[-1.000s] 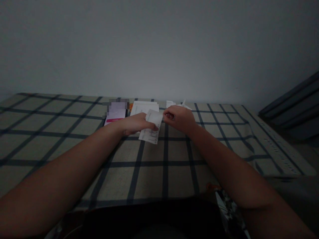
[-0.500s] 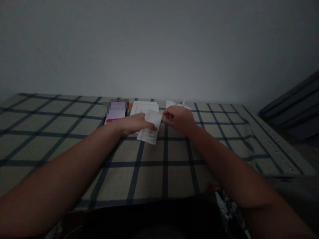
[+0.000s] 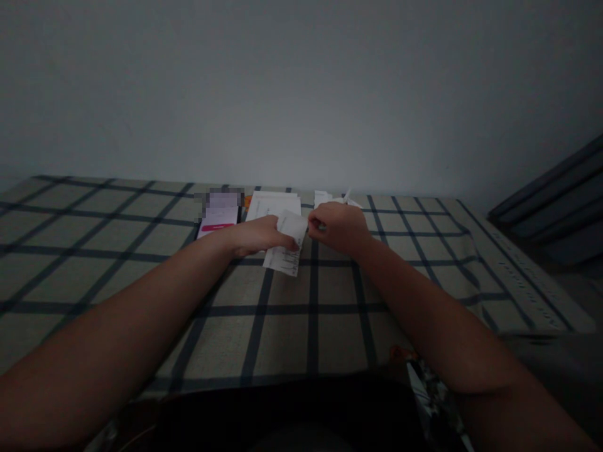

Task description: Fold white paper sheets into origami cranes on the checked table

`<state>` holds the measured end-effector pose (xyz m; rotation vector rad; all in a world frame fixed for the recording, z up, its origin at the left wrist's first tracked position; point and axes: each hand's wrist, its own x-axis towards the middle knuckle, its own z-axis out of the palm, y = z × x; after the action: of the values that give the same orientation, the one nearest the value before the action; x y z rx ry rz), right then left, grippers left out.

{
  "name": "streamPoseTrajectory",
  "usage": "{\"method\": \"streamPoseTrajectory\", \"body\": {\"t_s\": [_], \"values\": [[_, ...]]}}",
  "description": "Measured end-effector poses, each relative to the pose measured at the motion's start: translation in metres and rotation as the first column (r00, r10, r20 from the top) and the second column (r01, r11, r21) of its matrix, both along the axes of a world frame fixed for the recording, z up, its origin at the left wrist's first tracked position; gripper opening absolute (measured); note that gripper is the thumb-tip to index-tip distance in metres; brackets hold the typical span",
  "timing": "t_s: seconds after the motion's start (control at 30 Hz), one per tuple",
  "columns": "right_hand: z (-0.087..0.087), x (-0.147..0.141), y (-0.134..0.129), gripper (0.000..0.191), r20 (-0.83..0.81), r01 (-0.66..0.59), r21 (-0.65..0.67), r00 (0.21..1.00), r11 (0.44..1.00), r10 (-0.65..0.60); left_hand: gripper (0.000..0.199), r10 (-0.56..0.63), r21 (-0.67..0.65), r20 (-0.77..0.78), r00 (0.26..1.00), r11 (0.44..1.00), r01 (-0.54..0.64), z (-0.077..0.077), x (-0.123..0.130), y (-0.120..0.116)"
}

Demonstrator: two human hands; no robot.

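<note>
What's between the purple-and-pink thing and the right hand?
In the head view, the left hand holding a printed paper, with white papers beyond.

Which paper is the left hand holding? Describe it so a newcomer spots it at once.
Over the checked cloth near the wall, the left hand and right hand nearly meet. The left thumb lies across a small white slip with dark print; unlike the white sheets lying behind, it is held.
</note>
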<state>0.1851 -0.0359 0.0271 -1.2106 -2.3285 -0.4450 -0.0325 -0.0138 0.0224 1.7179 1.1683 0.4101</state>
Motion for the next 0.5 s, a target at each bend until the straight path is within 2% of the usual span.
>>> {"method": "streamPoseTrajectory", "body": {"t_s": [0.37, 0.5], "values": [[0.0023, -0.0013, -0.0018, 0.026, 0.056, 0.014, -0.029, 0.998, 0.999, -0.012, 0.036, -0.058, -0.004, -0.074, 0.996, 0.998, 0.058, 0.0056, 0.001, -0.0014], [0.0051, 0.0005, -0.0029, 0.024, 0.128, -0.011, -0.057, 0.992, 0.998, 0.019, 0.04, -0.097, -0.032, -0.082, 0.992, 0.995, 0.095, 0.0101, 0.0013, -0.0032]]}}
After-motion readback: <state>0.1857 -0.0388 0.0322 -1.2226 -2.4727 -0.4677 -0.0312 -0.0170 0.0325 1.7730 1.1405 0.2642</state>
